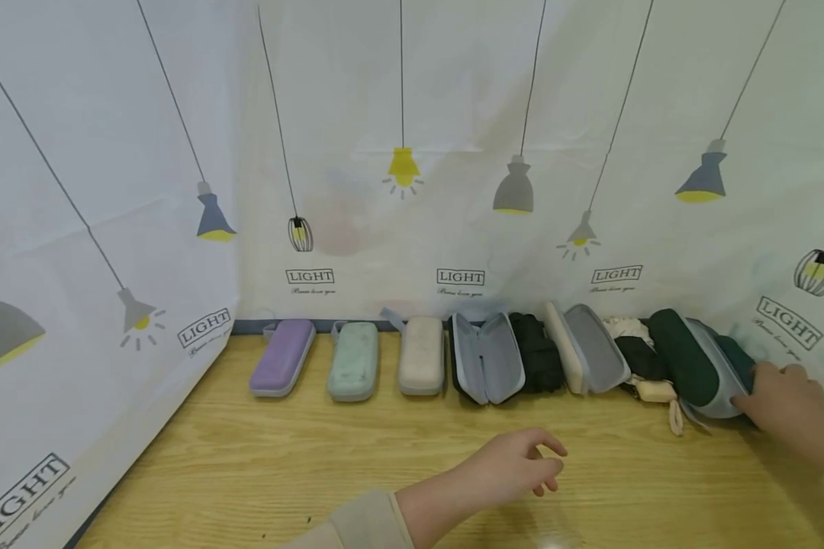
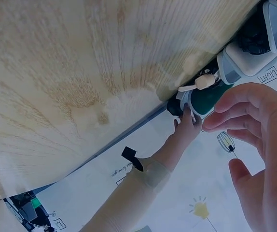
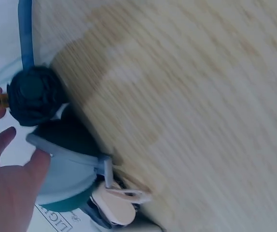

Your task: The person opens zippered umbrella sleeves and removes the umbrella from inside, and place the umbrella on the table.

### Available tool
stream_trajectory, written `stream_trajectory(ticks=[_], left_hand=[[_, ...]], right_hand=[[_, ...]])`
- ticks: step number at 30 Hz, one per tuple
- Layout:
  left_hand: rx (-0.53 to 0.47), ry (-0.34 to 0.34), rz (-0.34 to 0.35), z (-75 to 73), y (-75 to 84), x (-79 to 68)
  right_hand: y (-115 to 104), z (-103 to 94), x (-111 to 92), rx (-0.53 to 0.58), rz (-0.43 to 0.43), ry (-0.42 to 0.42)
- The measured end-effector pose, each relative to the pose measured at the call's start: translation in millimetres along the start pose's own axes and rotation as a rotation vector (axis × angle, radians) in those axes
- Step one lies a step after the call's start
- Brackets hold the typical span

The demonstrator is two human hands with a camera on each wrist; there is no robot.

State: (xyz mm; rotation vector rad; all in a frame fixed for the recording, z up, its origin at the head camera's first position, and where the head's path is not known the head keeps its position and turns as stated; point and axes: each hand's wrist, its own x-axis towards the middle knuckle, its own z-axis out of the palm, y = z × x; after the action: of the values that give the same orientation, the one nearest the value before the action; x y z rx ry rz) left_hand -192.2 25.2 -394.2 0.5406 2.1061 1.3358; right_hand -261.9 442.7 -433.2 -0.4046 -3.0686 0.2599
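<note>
Along the tabletop's [image 1: 302, 473] far edge three closed cases [image 1: 353, 362] look finished and three open cases [image 1: 596, 349] (bundles [image 1: 539, 357] outside) seem left, right hand [image 1: 793, 404] spread against one, left hand [image 1: 518, 463] loosely bent.

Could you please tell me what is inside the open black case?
The open black case shows grey lining in both halves, with no object visible on it; whatever may be behind that lining is covered.
</note>
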Motion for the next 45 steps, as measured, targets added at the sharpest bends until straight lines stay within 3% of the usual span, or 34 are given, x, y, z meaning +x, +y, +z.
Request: stream_trajectory(ticks=[5, 8, 13, 17, 20, 24, 30, 33, 40, 45], left_hand=[[-0.016, -0.013, -0.004, -1.3, 1.5, 0.7], [-0.020, -0.017, 0.001, -0.8, 1.8, 1.1], [-0.017, -0.016, 0.004, -1.1, 1.7, 0.7], [-0.003, 0.000, 0.018, -2.0, 1.1, 0.1], [-0.008, 0.007, 0.018, -2.5, 1.3, -0.3], [-0.006, 0.019, 0.024, -3.5, 1.9, -1.0], [0.043, 0.059, 0.060, -11.5, -3.5, -2.8], [0.070, 0.061, 0.058, -20.2, -9.9, -6.3], [0.234, 0.116, 0.018, -49.3, -26.2, -19.9], [0.473, 0.202, 0.036, -70.7, -35.9, -28.0]], right_hand=[[-6.0, -6.9, -5.5, 0.037, -0.105, -0.048], [-10.8, -6.6, -8.3, 0.063, -0.162, -0.023], [-18.6, -7.7, -10.0, 0.014, -0.244, 0.109], [-20.9, -6.4, -7.5, -0.089, -0.353, 0.260], [-21.2, -5.2, -6.0, -0.155, -0.417, 0.324], [-23.3, -5.6, -7.1, -0.172, -0.415, 0.306], [-28.3, -19.3, -12.7, -0.119, -0.209, 0.143], [-32.0, -26.0, -15.1, -0.073, -0.175, 0.141], [-63.1, -27.2, -28.9, -0.004, -0.298, 0.224], [-98.7, -30.8, -48.6, 0.015, -0.388, 0.198]])
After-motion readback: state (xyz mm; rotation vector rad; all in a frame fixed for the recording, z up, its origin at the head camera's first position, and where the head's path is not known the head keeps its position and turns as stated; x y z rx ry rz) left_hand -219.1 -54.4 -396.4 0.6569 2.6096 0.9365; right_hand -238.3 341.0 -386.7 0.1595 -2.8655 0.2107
